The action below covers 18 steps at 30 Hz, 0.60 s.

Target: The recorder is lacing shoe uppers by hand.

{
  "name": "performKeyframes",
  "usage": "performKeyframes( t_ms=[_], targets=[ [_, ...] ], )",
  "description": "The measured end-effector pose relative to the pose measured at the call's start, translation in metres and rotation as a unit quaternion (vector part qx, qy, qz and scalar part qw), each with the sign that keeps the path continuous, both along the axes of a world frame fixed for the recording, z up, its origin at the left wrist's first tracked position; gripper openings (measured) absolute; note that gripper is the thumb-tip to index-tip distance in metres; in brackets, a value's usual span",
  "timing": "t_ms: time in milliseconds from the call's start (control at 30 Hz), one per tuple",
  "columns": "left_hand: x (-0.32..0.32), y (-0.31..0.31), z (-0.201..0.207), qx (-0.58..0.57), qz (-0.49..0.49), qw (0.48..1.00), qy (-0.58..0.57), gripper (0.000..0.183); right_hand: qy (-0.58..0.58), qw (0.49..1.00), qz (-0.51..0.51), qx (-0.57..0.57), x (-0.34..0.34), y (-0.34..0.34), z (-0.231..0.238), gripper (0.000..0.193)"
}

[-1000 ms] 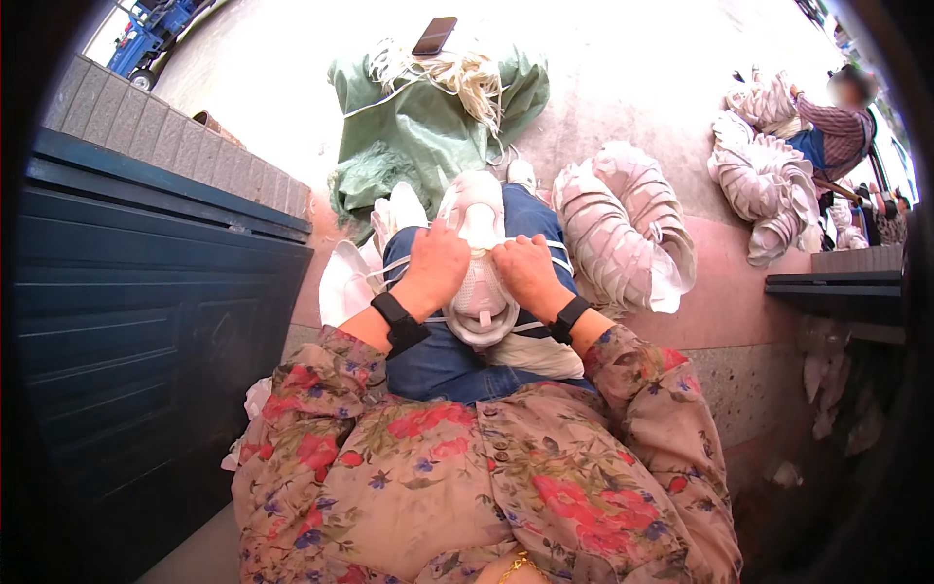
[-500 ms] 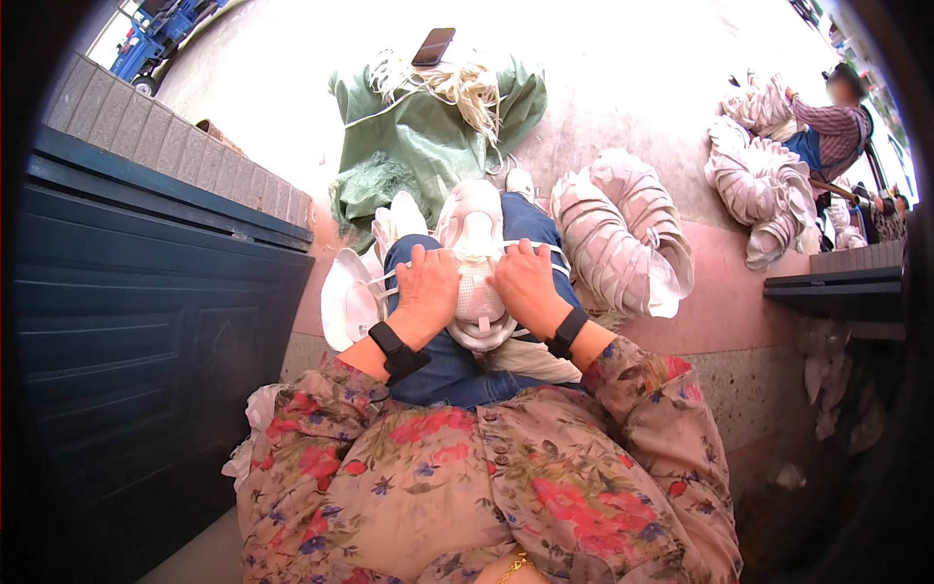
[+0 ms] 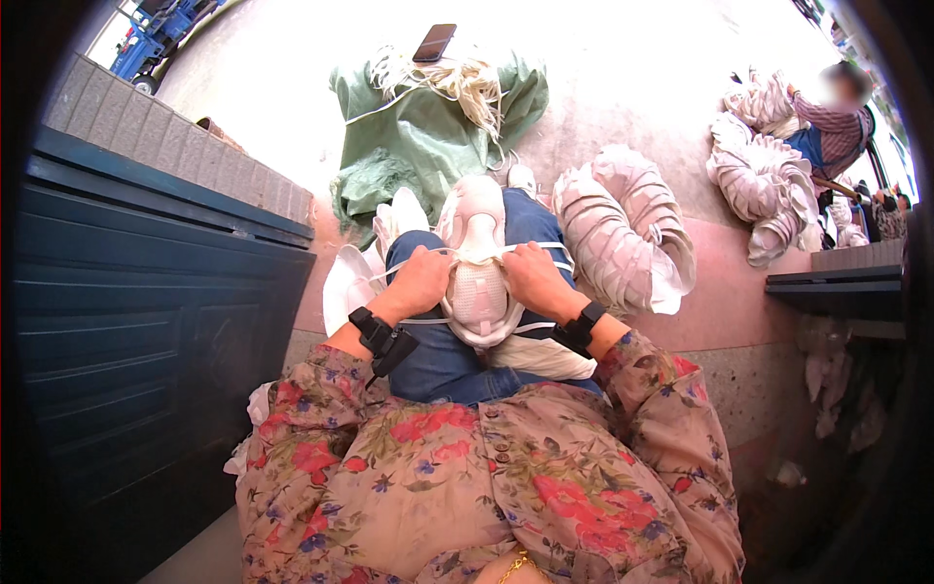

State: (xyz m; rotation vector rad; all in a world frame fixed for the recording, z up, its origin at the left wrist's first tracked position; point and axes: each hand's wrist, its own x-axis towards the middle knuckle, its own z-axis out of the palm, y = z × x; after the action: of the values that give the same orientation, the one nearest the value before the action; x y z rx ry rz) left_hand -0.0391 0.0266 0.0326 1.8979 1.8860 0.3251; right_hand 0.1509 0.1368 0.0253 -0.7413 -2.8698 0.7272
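A white shoe upper [image 3: 479, 229] lies between my knees, its toe pointing away and its mesh tongue [image 3: 477, 297] toward me. My left hand [image 3: 424, 280] is closed at the left edge of the lacing opening, pinching a white shoelace [image 3: 438, 250]. On the opposite edge, my right hand [image 3: 534, 280] is closed on the lace too, and a strand runs off to its right. The fingertips are partly hidden, so the exact grip on the lace is hard to see. Both wrists wear black bands.
Beyond my knees, a green sack [image 3: 413, 136] carries a bundle of cream laces [image 3: 467, 86] and a phone [image 3: 434, 43]. A curved stack of white uppers [image 3: 623, 229] stands right; more white pieces [image 3: 341, 287] lie left. A dark blue panel [image 3: 165, 341] flanks me. Another person [image 3: 839, 127] sits far right.
Both hands have shifted slightly apart and the fingers have curled in more, uncovering more of the tongue. The lace loops beside the upper have moved.
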Motion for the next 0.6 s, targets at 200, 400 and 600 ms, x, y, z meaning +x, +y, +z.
performKeyframes(
  t_ms=[200, 400, 600],
  targets=[
    [0.003, -0.003, 0.003, 0.082, 0.019, 0.992, -0.094, 0.017, 0.051, 0.998, -0.001, -0.025, 0.002, 0.002, -0.011, 0.013],
    [0.011, 0.000, 0.019, 0.090, 0.070, 0.992, -0.053, 0.015, 0.117, 0.990, -0.036, -0.064, 0.004, 0.001, -0.001, 0.018],
    [0.024, 0.036, 0.027, 0.119, 0.056, 0.991, 0.022, 0.016, 0.186, 0.970, -0.084, -0.135, -0.001, -0.003, -0.010, 0.013]
  ],
)
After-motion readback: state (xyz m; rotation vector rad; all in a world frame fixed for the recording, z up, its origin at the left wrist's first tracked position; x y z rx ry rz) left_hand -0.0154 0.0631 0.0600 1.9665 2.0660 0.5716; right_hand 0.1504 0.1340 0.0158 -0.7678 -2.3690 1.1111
